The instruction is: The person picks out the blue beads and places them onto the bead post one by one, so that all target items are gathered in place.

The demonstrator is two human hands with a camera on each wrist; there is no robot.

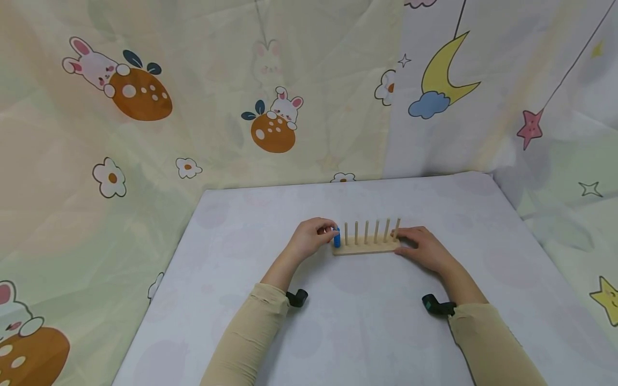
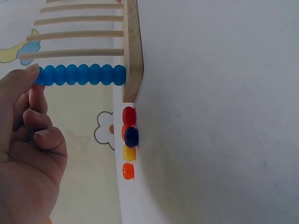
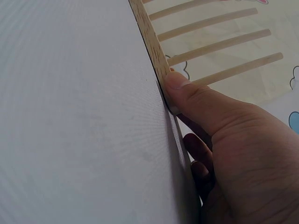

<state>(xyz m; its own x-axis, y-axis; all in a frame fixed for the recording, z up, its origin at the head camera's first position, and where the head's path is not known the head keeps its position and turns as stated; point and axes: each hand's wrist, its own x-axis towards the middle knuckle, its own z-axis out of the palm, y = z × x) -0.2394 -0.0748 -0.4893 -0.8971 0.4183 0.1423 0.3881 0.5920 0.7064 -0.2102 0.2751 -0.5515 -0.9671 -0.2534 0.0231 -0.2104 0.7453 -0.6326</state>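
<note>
A wooden peg rack point(image 1: 366, 249) stands on the table with a row of upright pegs. Blue beads point(image 2: 83, 74) are stacked along the peg at its left end, from the base nearly to the tip. My left hand point(image 1: 310, 237) pinches the topmost blue bead between thumb and fingers, as the left wrist view shows. At the opposite end, my right hand point(image 1: 426, 249) grips the rack's base, thumb point(image 3: 180, 81) on its near side and the other fingers partly hidden behind. The other pegs point(image 1: 366, 231) carry no beads.
Several loose beads lie on the table just past the rack's left end: red point(image 2: 129, 115), dark blue point(image 2: 131, 137), yellow point(image 2: 129, 153) and orange point(image 2: 128, 171). In the head view my left hand hides them. A patterned cloth point(image 1: 328, 96) hangs behind the white tabletop point(image 1: 362, 321).
</note>
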